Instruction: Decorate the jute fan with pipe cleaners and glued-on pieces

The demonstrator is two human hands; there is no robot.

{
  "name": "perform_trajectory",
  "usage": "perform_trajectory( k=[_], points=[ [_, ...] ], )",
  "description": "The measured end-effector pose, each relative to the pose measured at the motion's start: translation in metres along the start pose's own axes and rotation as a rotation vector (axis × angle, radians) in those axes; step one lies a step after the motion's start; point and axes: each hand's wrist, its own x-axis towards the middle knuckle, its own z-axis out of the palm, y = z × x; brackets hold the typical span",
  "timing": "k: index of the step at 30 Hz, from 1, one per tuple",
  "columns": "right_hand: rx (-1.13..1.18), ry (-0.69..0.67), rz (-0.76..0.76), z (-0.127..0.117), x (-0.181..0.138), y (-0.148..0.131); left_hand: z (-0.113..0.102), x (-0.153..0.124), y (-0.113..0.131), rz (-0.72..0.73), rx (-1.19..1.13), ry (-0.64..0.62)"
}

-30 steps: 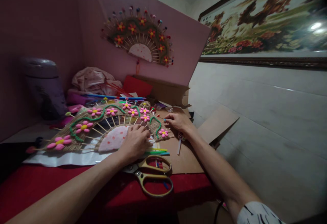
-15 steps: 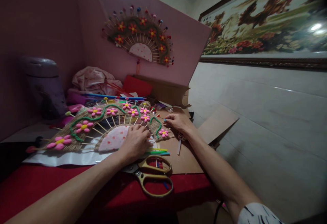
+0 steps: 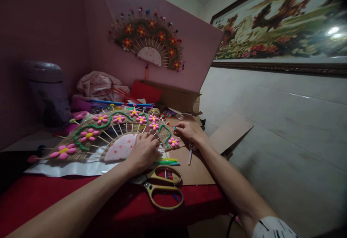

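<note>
A handmade fan of sticks and twine (image 3: 73, 136), trimmed with pink flowers and a wavy green strip, lies across the table. My left hand (image 3: 143, 149) grips its white spotted centre panel (image 3: 119, 147) at the right side, fingers bent and thumb hidden. At the fan's right edge, the fingertips of my right hand (image 3: 187, 129) pinch a small blue ball (image 3: 175, 128) at the tip of a stick. Gold-handled scissors (image 3: 165, 187) lie in front of my left hand, close to green and yellow strips (image 3: 168, 161).
Brown cardboard (image 3: 197, 173) lies under the right side, on the red tablecloth (image 3: 54, 191). A purple lidded container (image 3: 48, 93) stands left, near crumpled pink cloth (image 3: 97, 84). A similar finished-looking fan (image 3: 143, 32) hangs on the pink board behind.
My right fingertips and the blue ball have shifted very slightly. My left hand, the fan and the scissors stay where they were.
</note>
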Motion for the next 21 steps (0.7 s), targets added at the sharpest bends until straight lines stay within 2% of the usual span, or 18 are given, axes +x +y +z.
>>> perform_trajectory(
  k=[6, 11, 16, 18, 21],
  points=[
    [-0.098, 0.009, -0.003, 0.0, -0.007, -0.012, 0.0, 0.0, 0.0, 0.0, 0.003, 0.0],
    [-0.18, 0.032, -0.009, -0.008, -0.015, -0.023, 0.002, -0.001, -0.002, 0.009, -0.004, 0.013],
    [-0.194, 0.063, -0.012, -0.013, 0.003, -0.024, 0.005, -0.001, -0.005, 0.026, -0.01, 0.029],
    [-0.177, 0.036, 0.0, -0.009, 0.013, -0.024, 0.006, -0.001, -0.005, 0.03, -0.014, 0.026],
    [-0.128, -0.091, 0.054, -0.003, 0.024, -0.027, 0.004, -0.001, -0.005, 0.029, -0.017, 0.016]
  ],
)
